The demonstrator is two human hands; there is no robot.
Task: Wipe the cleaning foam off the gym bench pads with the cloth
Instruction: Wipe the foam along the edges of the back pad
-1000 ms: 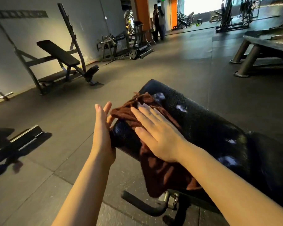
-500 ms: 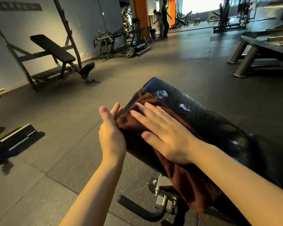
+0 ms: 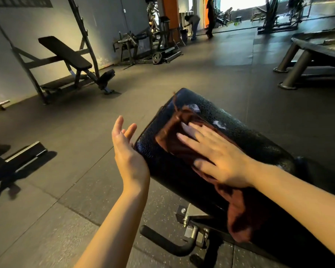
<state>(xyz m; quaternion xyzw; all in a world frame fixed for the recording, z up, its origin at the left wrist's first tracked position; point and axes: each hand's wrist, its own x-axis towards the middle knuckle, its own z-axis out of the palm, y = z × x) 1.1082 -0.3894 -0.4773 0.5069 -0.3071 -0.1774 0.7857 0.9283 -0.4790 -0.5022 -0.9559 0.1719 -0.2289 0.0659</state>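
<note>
Pressing flat on the cloth point(image 3: 174, 144) atop the pad point(image 3: 240, 136), right hand point(image 3: 220, 161) unclenched; left hand point(image 3: 128, 151) likewise, fingers loose

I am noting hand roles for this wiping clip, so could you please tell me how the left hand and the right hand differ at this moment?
The right hand lies flat, palm down, pressing the brown cloth onto the bench pad; the left hand stands on edge, palm turned inward, beside the pad's left end. The right hand touches the cloth, while the left hand holds nothing. Both have straight, relaxed fingers.
</note>
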